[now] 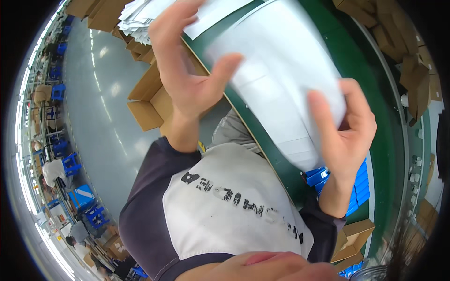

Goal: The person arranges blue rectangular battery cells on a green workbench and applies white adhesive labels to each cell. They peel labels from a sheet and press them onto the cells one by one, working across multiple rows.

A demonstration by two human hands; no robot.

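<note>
White paper (pixel 281 56), blurred by motion, is bent in a curve above the green work table. One end of it is pinched between the thumb and fingers of my right hand (pixel 344 129). My left hand (pixel 192 75) is beside the paper's far left end, with thumb and fingers spread apart and nothing visible between them. Whether its thumb touches the paper edge, I cannot tell. Another white sheet (pixel 213 21) lies on the table behind my left hand. A pile of loose papers (pixel 136 23) sits at the far left.
The green table (pixel 386 173) runs diagonally past my body. Blue boxes (pixel 360 189) stand near my right forearm. Open cardboard boxes are at the left (pixel 150 103) and lower right (pixel 354 239). More cardboard (pixel 415 79) is piled beyond the table. Blue stools (pixel 71 164) and people line the far left.
</note>
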